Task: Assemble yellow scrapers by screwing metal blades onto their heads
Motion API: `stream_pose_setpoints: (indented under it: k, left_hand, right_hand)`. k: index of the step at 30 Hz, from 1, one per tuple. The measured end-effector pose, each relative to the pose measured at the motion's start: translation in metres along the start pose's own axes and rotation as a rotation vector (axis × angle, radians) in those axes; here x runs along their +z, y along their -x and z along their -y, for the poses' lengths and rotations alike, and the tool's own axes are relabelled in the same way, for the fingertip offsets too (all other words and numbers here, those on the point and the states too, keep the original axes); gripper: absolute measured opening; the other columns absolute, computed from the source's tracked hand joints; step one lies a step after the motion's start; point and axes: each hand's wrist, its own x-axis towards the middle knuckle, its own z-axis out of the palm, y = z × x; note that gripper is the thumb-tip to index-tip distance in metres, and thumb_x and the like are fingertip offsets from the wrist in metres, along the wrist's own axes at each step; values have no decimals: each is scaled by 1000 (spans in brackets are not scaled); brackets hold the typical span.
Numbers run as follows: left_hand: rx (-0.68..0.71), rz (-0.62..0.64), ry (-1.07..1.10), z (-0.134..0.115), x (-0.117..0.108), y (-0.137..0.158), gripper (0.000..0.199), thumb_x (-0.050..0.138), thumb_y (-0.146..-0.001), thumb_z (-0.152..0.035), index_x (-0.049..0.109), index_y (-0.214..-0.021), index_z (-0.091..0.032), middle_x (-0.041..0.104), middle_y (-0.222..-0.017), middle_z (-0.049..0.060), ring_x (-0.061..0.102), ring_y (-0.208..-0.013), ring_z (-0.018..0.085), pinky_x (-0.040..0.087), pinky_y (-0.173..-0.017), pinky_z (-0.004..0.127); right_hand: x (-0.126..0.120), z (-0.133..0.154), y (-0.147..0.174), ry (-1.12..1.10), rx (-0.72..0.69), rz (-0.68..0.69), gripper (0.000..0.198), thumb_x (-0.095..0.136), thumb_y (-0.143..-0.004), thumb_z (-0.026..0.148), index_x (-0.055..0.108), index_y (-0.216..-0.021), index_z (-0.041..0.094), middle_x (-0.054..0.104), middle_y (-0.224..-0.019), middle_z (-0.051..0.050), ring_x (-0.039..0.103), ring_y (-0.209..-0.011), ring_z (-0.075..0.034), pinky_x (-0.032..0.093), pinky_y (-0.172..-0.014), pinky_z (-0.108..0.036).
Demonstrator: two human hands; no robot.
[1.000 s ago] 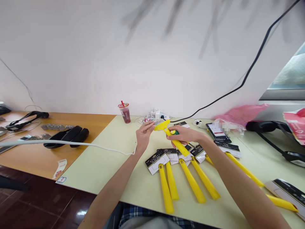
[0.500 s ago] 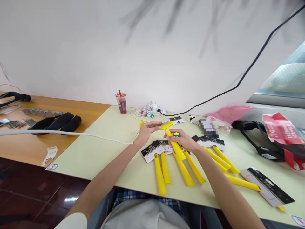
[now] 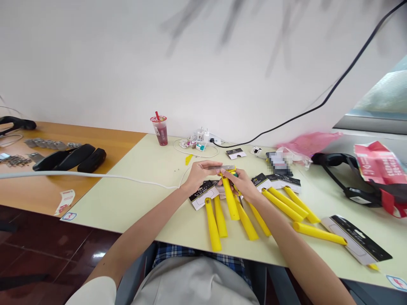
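My left hand (image 3: 203,174) is closed, its fingers and thumb pinching the metal blade end of a yellow scraper (image 3: 231,201). My right hand (image 3: 242,184) is closed around the scraper near its head, and a screwdriver (image 3: 234,174) with a green and yellow handle is tucked in the same hand. The shaft points down beneath the palm. Below the hands, several yellow handles (image 3: 212,224) lie on the pale table, with black-and-white cards (image 3: 201,195) at their upper ends. The right fingers partly hide the scraper's head.
More yellow scrapers (image 3: 319,233) lie to the right, one beside a large packaging card (image 3: 356,239). A drink cup (image 3: 160,131) and a power strip (image 3: 203,135) stand by the wall. A small yellow piece (image 3: 188,159) lies behind my left hand. A white cable (image 3: 133,175) crosses from the left.
The scraper has been tilted, so its head now faces edge-on with the blade showing, and its handle looks shorter. Both hands stay on it. The view has shifted slightly.
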Motion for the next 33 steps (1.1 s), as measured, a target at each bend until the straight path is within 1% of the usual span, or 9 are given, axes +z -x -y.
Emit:
stream_pose_setpoints:
  k: [7,13,17,20,22,24,28,30,33]
  left_hand:
    - [97,19,-31,-3,3,2,32,96,-76,-37,90,-102,-20,85,-116,12,78,-114,32,58,-112,50]
    - [118,-7,-97,3,0,-2,41,98,-73,-45,89,-104,-19,85,-113,12,80,-107,32,62,-105,51]
    - [107,14,-90,2,-1,-2,45,100,-70,-48,89,-102,-18,86,-107,12,81,-97,30,64,-101,50]
    - [85,60,-90,-2,-1,0,45,99,-71,-49,88,-102,-18,85,-98,10,81,-87,28,65,-96,49]
    - [66,79,-88,-3,-1,0,45,99,-72,-49,88,-102,-18,85,-96,10,81,-85,28,65,-95,48]
    - [52,91,-89,-4,-2,1,44,98,-73,-49,89,-102,-18,85,-97,10,81,-87,27,65,-96,47]
    - [36,129,-111,-6,-3,0,45,99,-70,-51,89,-101,-19,86,-99,9,81,-95,30,64,-99,48]
    - [46,137,-140,-8,-6,-3,46,95,-76,-55,90,-104,-19,86,-106,10,80,-103,30,62,-102,46]
    - [73,110,-185,-9,-17,-12,53,80,-90,-67,88,-112,-19,85,-113,13,78,-110,30,60,-102,43]
  right_hand:
    - [0,4,4,-16,-37,-9,48,81,-86,65,74,-93,18,82,-87,-9,46,-47,-9,34,-35,-23]
    - [0,5,4,-12,-21,-14,48,81,-85,66,73,-93,19,82,-86,-9,41,-46,-9,33,-36,-25]
    - [1,7,5,36,-28,-29,52,80,-85,71,72,-88,19,76,-72,-6,40,-44,-10,33,-36,-26]
    - [0,8,6,110,-38,-43,54,77,-87,72,70,-76,20,66,-60,-1,42,-42,-11,32,-37,-27]
    - [-2,7,6,145,-49,-45,55,76,-89,71,68,-69,20,63,-57,0,44,-43,-12,32,-39,-27]
    - [-3,4,5,151,-60,-42,54,75,-90,69,67,-67,21,63,-58,0,45,-45,-12,33,-41,-28]
    - [-5,1,3,133,-97,-27,49,74,-91,68,70,-76,22,67,-60,0,47,-48,-14,37,-46,-29]
    - [-4,2,4,135,-132,-28,51,73,-92,69,70,-75,22,67,-59,-1,48,-50,-15,40,-48,-29]
    - [-3,7,9,153,-174,-56,59,70,-92,74,68,-66,21,65,-59,-3,49,-50,-15,43,-49,-30]
